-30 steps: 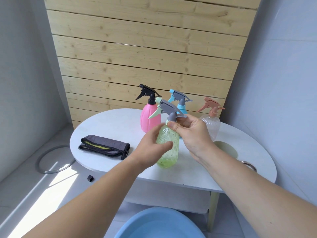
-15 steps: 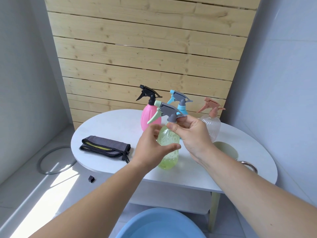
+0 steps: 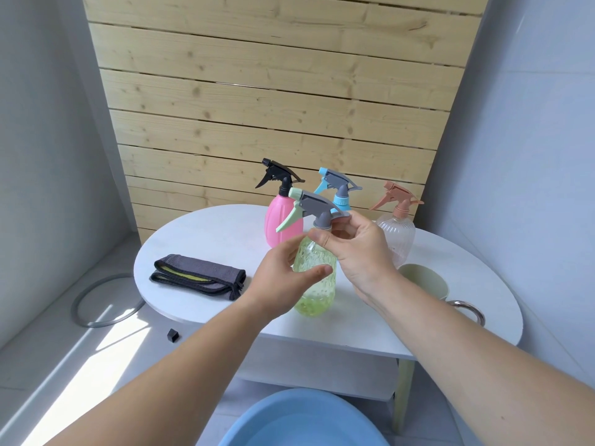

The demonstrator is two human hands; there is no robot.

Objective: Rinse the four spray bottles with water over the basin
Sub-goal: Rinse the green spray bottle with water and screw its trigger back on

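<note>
Green spray bottle [image 3: 317, 284] stands upright over the front of the white table [image 3: 199, 239], beyond the blue basin [image 3: 302, 420]. My left grip [image 3: 283, 278] wraps its body; my right grip [image 3: 360, 252] pinches the grey collar below the trigger.

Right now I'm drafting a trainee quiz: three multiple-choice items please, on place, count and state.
1. The folded cloth lies on the table's: A left part; B right end; C middle.
2. Spray bottles standing unheld: A one; B three; C four.
3. The green bottle is: A held by both grips; B lying down; C unheld.
1 A, left of the bottles. 2 B, pink bottle, blue bottle, clear bottle. 3 A, left grip round its body, right grip at its neck.
</note>
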